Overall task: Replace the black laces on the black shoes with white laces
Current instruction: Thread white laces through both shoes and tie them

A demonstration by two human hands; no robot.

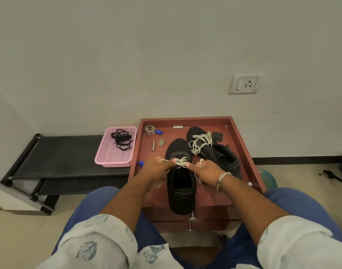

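A black shoe (180, 187) stands on the red-brown cabinet top (236, 136), toe pointing away from me, with a white lace (180, 162) threaded across its upper eyelets. My left hand (156, 169) pinches the lace on the shoe's left side, and a loose end hangs below it. My right hand (207, 171) pinches the lace on the right side. A second black shoe (220, 154) lies behind to the right, laced in white. The black laces (122, 139) lie tangled in a pink basket (112, 159).
Small bits lie at the cabinet's back: a tape roll (149, 130), a blue cap (158, 132), metal pieces (161, 142), a black square item (217, 136). A black low rack (59, 158) stands left under the basket. A wall socket (245, 84) sits above right.
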